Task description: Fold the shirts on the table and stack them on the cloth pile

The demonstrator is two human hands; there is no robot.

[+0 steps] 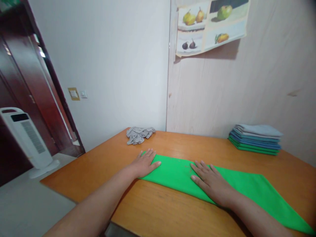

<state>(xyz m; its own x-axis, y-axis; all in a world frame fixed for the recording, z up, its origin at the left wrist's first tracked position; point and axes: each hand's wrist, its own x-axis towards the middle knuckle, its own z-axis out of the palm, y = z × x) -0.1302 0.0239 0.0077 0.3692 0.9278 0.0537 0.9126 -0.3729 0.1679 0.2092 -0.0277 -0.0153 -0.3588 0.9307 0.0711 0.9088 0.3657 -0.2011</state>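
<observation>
A bright green cloth (247, 191) lies folded into a long strip across the wooden table (160, 210). My left hand (144, 163) rests flat on the strip's left end, fingers stretched out and together. My right hand (209, 181) lies flat on the middle of the strip, fingers spread. Neither hand holds anything.
A crumpled grey striped cloth (139, 134) sits at the table's far left corner. A stack of folded blue and green cloths (255, 139) stands at the back right by the wall. A white tower heater (27, 138) stands on the floor at left, near a dark wooden door.
</observation>
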